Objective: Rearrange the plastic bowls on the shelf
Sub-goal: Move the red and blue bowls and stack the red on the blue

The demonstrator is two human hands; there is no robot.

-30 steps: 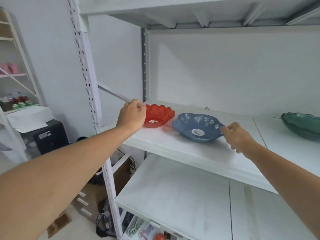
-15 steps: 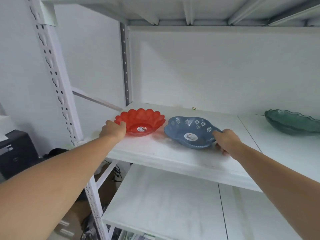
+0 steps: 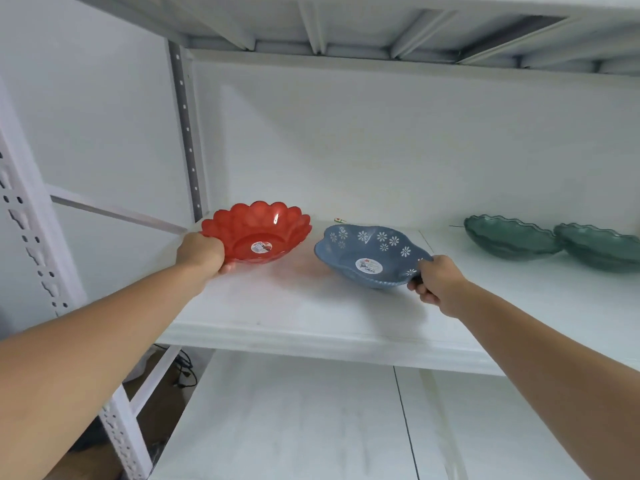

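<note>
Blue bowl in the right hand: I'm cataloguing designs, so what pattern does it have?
White daisy-like flowers on the blue bowl, seen in the head view.

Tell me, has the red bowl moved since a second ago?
Yes. The red bowl now tilts up in the left hand, farther from the blue bowl.

Four bowls sit on the middle shelf (image 3: 311,317) of a rack. The leftmost bowl (image 3: 258,239) stands near the shelf's left end, close to the rear upright post (image 3: 185,133). The second bowl (image 3: 370,259) lies just to its right, apart from it and slightly nearer the front edge. Well to the right, a third bowl (image 3: 509,237) and a fourth bowl (image 3: 599,249) sit side by side, touching or overlapping. The left hand (image 3: 204,252) is at the leftmost bowl's near-left rim; the right hand (image 3: 438,280) is at the second bowl's near-right rim. A lower shelf (image 3: 294,420) lies beneath.
</note>
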